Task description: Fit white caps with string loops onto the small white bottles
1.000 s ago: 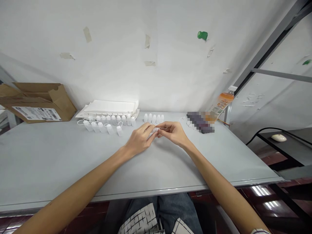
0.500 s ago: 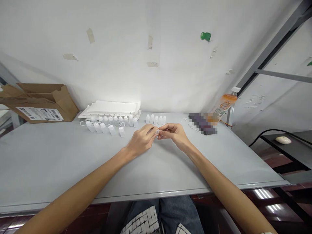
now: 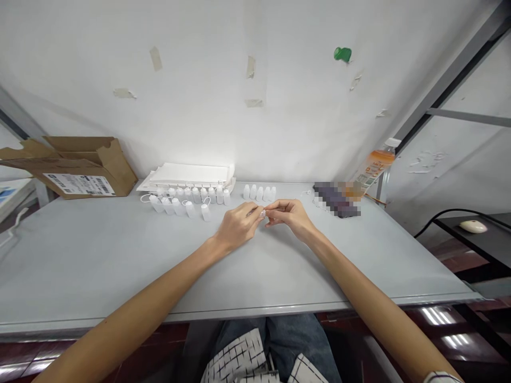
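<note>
"Where's the small white piece (image 3: 262, 213) now?"

"Between the fingertips, over the surface (image 3: 275, 282), nearer its back than its front edge. Most of it is covered, so I can't make out its exact shape."

"What does each hand have?"

"The left hand (image 3: 239, 223) is curled nearly closed around it, leaving only the end showing. The right hand (image 3: 290, 215) has thumb and forefinger drawn together on that end in a fine pinch."

"How would you handle something that tiny?"

"I'd let the left hand steady it without squeezing, line the right fingertips up straight with it, and press gently. A crooked push could make it slip, I should think."

"And the arms?"

"Both forearms slope inward from the near corners and meet in a peak. The left hand shows its back; the right is turned thumb side toward the person. The hands look slightly lifted, with shadow underneath."

"Anything close by?"

"A row of five bottles (image 3: 260, 193) just behind the hands, and a cluster of white bottles (image 3: 189, 209) to the left."
</note>
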The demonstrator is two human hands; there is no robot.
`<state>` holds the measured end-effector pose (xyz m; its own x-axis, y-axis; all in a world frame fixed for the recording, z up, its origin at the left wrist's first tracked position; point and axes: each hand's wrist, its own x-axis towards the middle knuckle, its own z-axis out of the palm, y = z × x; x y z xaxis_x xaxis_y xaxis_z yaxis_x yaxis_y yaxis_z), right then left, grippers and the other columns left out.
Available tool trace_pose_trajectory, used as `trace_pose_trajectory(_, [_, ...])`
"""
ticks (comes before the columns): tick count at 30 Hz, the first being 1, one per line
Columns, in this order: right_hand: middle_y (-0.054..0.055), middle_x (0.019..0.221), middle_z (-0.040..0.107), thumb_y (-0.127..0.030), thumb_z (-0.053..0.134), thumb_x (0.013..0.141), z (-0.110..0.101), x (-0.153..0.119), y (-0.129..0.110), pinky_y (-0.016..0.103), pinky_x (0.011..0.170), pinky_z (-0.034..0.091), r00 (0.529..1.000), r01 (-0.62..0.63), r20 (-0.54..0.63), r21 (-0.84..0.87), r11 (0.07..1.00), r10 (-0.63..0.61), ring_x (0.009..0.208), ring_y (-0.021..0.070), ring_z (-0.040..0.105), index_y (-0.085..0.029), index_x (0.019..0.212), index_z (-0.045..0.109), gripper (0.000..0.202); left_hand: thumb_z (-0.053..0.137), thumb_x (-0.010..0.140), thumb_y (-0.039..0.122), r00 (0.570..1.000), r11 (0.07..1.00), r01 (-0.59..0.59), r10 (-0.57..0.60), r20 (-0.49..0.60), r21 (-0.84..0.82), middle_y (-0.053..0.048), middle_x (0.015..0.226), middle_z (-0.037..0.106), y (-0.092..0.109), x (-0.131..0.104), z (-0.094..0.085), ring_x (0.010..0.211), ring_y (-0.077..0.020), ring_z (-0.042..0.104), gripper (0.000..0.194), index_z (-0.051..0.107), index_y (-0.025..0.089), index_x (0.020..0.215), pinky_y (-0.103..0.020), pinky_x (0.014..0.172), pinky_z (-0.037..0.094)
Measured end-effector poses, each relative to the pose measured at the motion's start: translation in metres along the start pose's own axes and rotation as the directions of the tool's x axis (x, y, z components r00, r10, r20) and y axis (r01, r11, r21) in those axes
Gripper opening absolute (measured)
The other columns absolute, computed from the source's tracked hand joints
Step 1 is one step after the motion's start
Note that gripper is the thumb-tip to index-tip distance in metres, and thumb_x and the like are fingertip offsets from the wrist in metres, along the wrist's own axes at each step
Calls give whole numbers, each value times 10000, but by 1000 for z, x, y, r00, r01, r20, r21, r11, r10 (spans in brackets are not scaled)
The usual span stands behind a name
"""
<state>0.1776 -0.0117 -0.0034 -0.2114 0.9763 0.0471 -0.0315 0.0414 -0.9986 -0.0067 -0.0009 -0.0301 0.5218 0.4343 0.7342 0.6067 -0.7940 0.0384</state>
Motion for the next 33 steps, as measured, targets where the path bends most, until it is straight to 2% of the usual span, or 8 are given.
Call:
trace_pose_trajectory(3, [9,607,631,-422,774,677,-5,-1,-8,333,640,566,999,52,27,-233,971,-47,559,137,608,-141,779,712,306,529,929,264,976,968,208,-198,86,-140,-44,860,701,6,1,4,639,-132,614,215,660,181,1077,-236,565,446])
trace_pose_trajectory(7, [78,861,710,-436,673,782,-25,1,-16,307,588,533,967,194,-53,-481,855,-249,615,166,650,-156,912,711,311,527,921,322,910,848,412,-362,203,-335,-48,882,709,13,5,7,640,-143,624,314,647,187,1178,-254,602,484])
trace_pose_trajectory(11, [75,825,723,-338,614,813,-57,5,-16,301,627,504,909,145,-162,-741,655,-385,659,191,673,-162,862,712,207,485,932,361,851,745,522,-429,301,-414,18,677,599,16,6,4,542,-122,580,303,643,187,1123,-235,563,452])
trace_pose_trajectory(14, [52,743,718,-264,594,798,-80,6,-14,288,656,473,931,63,-142,-844,533,-336,626,174,659,-166,764,714,159,455,942,366,829,712,556,-436,351,-428,61,623,501,17,6,0,496,-106,536,323,576,219,1203,-229,563,432])
trace_pose_trajectory(18, [51,719,713,-262,626,771,-96,5,-13,277,618,431,944,8,-148,-881,473,-293,581,154,614,-160,778,735,150,424,954,355,828,711,553,-408,385,-434,73,604,490,19,7,-3,495,-104,519,317,551,237,1219,-234,588,422])
trace_pose_trajectory(23, [39,718,717,-261,636,776,-92,7,-8,265,625,403,977,48,-43,-909,414,-208,617,152,609,-173,817,757,156,448,943,368,831,702,550,-405,382,-453,77,579,463,22,6,-1,492,-100,508,266,575,224,1127,-222,565,410])
trace_pose_trajectory(28, [60,765,747,-176,585,781,-74,6,-8,260,640,408,992,54,11,-943,328,-129,659,171,635,-170,742,752,171,533,905,386,841,695,538,-401,363,-477,58,650,531,23,2,4,520,-92,540,228,592,217,1046,-209,551,416])
trace_pose_trajectory(33, [46,515,670,-106,528,771,-52,-1,-16,252,592,417,1000,-3,-9,-954,300,-18,502,158,607,-163,612,687,232,530,912,432,836,641,548,-406,368,-537,55,641,537,25,1,5,501,-94,579,254,589,215,1031,-205,523,425])
